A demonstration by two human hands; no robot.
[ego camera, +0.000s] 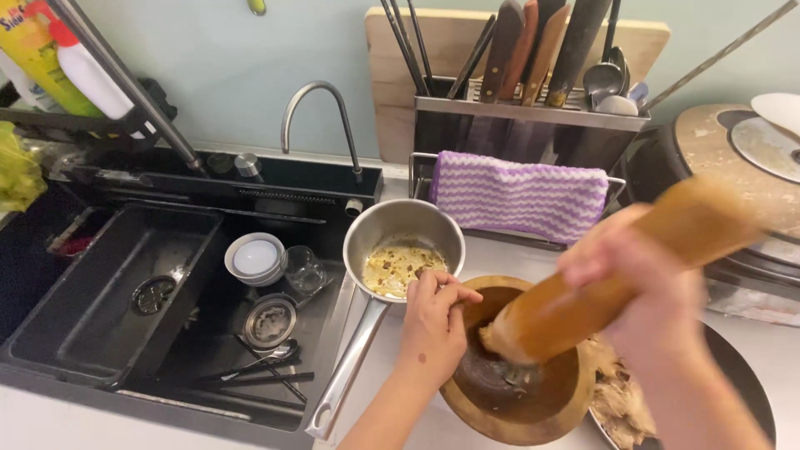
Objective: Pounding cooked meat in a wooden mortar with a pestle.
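Note:
A round wooden mortar point(533, 417) sits on the counter at the lower middle. My left hand point(433, 321) grips its left rim. My right hand point(642, 287), blurred by motion, is closed around a thick wooden pestle point(583, 287) whose lower end is down inside the mortar bowl. A steel saucepan point(400, 229) with yellowish food residue inside stands just left of the mortar, its long handle pointing toward me. A dark plate point(742, 375) with shredded pale food point(621, 400) lies to the right of the mortar, partly under my right arm.
A black sink point(100, 283) on the left holds small bowls point(256, 258), a glass, a strainer and utensils. A curved tap point(321, 108) rises behind it. A purple-and-white striped cloth point(517, 196) hangs on a rack below knives and a chopping board. A rice cooker point(742, 167) stands at right.

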